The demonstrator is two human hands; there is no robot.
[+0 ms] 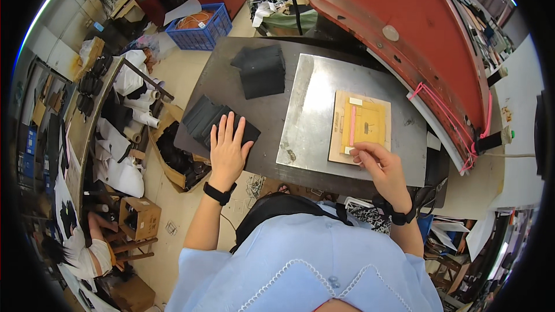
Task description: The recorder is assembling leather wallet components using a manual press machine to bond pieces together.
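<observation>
My left hand [228,149] lies flat with its fingers stretched out, over the near end of a fanned stack of black sheet pieces [200,117]. Farther back on the dark table sits a second stack of black pieces [263,72]. To the right, a wooden cutting die board [340,130], with a yellow face and a pink strip, rests on a shiny metal plate [306,95]. At the board's near edge my right hand [384,170] has thumb and forefinger pinched together. Whatever is between those fingertips is too small to make out.
A big red machine head [399,23] with pink cord [442,110] overhangs the table's far right. Left of the table are an open carton [167,162] of dark scraps and a blue crate [199,34]. A person [95,251] sits at lower left.
</observation>
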